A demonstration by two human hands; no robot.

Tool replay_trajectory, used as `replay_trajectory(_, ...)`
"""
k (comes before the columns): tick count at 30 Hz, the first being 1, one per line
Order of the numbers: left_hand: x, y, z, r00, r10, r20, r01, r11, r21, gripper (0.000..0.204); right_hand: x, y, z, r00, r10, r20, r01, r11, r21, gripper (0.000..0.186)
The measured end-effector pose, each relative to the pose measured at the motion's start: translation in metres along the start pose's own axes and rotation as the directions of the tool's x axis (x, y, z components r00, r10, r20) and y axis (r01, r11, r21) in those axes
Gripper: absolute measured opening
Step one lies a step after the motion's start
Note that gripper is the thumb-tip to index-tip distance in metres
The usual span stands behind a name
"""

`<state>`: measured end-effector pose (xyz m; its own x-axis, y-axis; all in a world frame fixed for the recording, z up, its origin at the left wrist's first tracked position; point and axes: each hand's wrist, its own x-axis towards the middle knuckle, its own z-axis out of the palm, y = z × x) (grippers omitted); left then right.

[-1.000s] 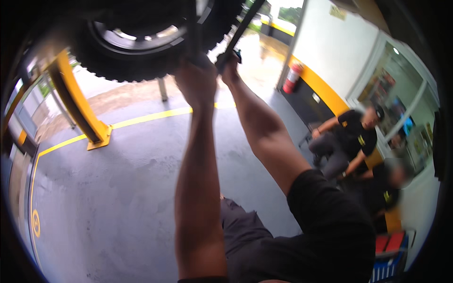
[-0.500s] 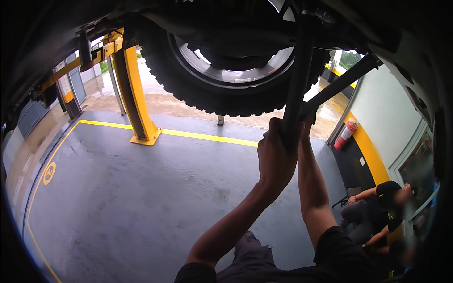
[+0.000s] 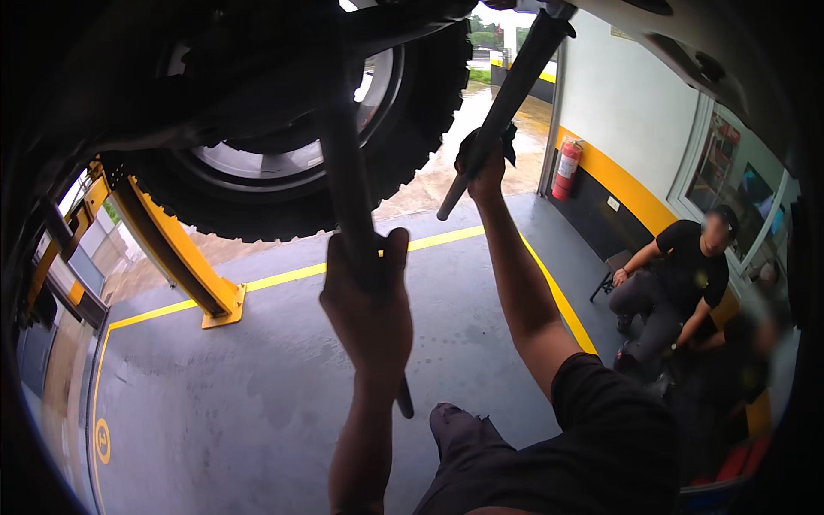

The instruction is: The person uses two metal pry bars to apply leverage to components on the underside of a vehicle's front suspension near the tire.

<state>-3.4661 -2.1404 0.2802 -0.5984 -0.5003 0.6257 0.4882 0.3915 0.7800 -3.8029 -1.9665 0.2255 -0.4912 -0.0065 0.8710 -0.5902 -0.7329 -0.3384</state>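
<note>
Grasping a long dark bar (image 3: 350,180) with the left hand (image 3: 367,300), near the middle of the frame — clenched around the shaft, with the thumb upright along its right side. Reaching up with that bar into deep shadow at the upper left of center; cannot tell where it meets anything there.

Holding a second dark bar (image 3: 506,94) with the right hand (image 3: 489,176), above and right of center, with fingers mostly hidden behind it. Slanting from beside the vehicle underside (image 3: 678,56) at the top down leftward to a blunt lower end; cannot tell whether touching at the top. Showing beside the right hand, too: something dark and crumpled (image 3: 511,144), too dim to name.

Raised off the gray floor (image 3: 240,378) at upper left: a knobbly tire (image 3: 283,210) on a silver rim (image 3: 257,163). Standing below and left of it: a yellow post (image 3: 184,257), with its base plate just beside a painted yellow line (image 3: 283,279). Mounted on the wall at upper right: a red fire extinguisher (image 3: 567,170). Seated at right — a person in dark clothes (image 3: 674,283), near a second, blurred person (image 3: 730,365).
</note>
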Motion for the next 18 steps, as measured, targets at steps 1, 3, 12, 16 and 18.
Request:
replay_trajectory(1,0.003,-0.003,-0.007,1.0,0.015,0.02,-0.015,0.999,0.034,0.025,0.001,-0.013,0.001,0.994,0.093,-0.055,-0.094,0.996,-0.008,0.043)
replay_trajectory(3,0.007,-0.006,-0.016,0.998,-0.045,0.047,0.047,0.998,-0.043,0.021,-0.002,-0.032,-0.012,0.989,0.145,0.019,-0.146,0.988,0.046,0.04)
replay_trajectory(12,0.02,-0.009,-0.034,0.995,-0.041,0.085,0.032,0.994,0.101,0.021,0.028,-0.068,-0.054,0.994,0.102,-0.046,-0.107,0.984,-0.141,0.033)
replay_trajectory(16,0.02,-0.006,-0.041,0.998,-0.052,0.019,0.048,0.983,0.176,0.021,0.011,-0.051,-0.004,0.971,0.192,-0.144,-0.198,0.98,-0.025,0.033)
replay_trajectory(18,0.016,-0.006,-0.027,0.997,-0.037,0.073,0.029,0.994,0.108,0.021,0.035,-0.063,-0.051,0.996,0.056,0.065,-0.047,0.99,-0.131,0.037)
